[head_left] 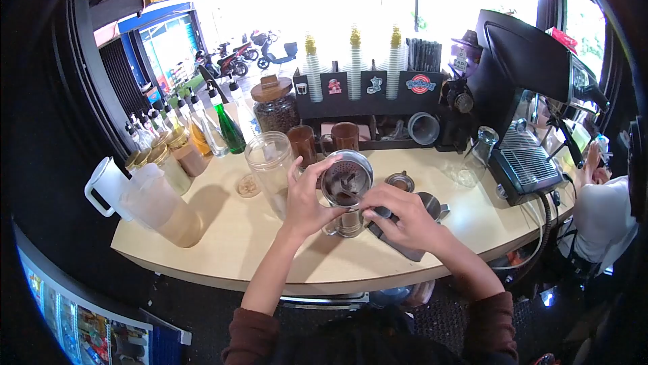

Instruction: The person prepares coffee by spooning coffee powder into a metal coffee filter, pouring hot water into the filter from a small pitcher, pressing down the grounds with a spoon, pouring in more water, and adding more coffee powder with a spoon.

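My left hand [312, 200] is closed around the rim of a round metal coffee filter [345, 181], tilted so that its perforated inside faces me. Dark coffee grounds lie in it. My right hand [405, 216] is closed by the filter's lower right edge, its fingers around a dark, rounded object [383, 212] mostly hidden by them. Just beneath the filter stands a glass mug [351, 223]. A small round metal filter part [399, 181] and a metal pitcher [430, 203] are beside my right hand; a dark flat slab [405, 249] lies under it.
Left of my hands stands a clear jar [268, 156], with a round lid [248, 186] nearby. Plastic jugs [158, 203] and syrup bottles [226, 122] line the left. Brown mugs [345, 137], a cup rack [385, 92], a glass carafe [480, 149] and an espresso machine [533, 156] stand beyond. Another person [597, 210] is far right.
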Motion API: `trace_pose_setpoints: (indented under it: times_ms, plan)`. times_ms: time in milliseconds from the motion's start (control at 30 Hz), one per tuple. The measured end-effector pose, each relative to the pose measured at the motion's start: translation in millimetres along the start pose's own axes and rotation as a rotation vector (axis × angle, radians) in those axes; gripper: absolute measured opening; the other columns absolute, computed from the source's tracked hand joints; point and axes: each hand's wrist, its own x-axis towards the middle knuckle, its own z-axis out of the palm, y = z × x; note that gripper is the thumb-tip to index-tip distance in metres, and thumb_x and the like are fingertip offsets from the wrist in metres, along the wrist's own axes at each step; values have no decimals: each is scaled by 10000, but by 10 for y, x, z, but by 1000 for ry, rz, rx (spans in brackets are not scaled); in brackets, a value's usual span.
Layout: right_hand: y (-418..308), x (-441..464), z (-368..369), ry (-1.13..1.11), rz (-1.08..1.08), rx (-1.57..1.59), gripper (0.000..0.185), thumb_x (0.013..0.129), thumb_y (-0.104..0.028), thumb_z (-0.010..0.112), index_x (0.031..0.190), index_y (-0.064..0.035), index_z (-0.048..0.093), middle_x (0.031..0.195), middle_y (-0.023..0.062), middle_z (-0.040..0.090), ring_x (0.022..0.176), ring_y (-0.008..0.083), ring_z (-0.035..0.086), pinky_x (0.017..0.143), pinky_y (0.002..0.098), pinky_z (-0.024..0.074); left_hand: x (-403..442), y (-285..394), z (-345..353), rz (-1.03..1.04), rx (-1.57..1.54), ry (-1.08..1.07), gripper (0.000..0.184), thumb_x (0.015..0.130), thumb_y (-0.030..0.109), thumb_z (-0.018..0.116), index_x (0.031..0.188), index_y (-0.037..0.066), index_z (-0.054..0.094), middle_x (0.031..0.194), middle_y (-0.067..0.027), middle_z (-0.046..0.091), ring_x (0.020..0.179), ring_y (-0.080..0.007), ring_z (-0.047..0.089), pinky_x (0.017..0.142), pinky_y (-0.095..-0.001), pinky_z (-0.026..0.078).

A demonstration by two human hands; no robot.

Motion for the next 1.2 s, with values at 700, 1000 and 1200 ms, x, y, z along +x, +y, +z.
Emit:
trace_pose_setpoints:
  times_ms: [700,1000,1200]
  plan:
    - [-80,76,-24,-49,-13,5,160,838,-16,624,981,-5,552,929,125,582,843,302,591,711,368,485,-29,-69,25,77,-38,-7,833,552,277,889,1243,144,442,1272,9,581,1180,-200,550,1112,-530,200]
    - [-9,34,-125,-139,60,62,98,895,-60,568,978,-8,554,930,136,584,856,301,597,758,377,472,5,-49,-27,113,-43,-17,845,533,253,890,1248,159,449,1253,12,594,1156,-198,566,1116,-523,199]
    - [50,135,-149,-88,136,115,118,925,-101,523,978,-1,556,939,147,605,871,308,611,768,373,469,80,53,-66,94,-52,-96,778,547,204,861,1240,165,508,1225,14,609,1123,-186,580,1114,-505,227]
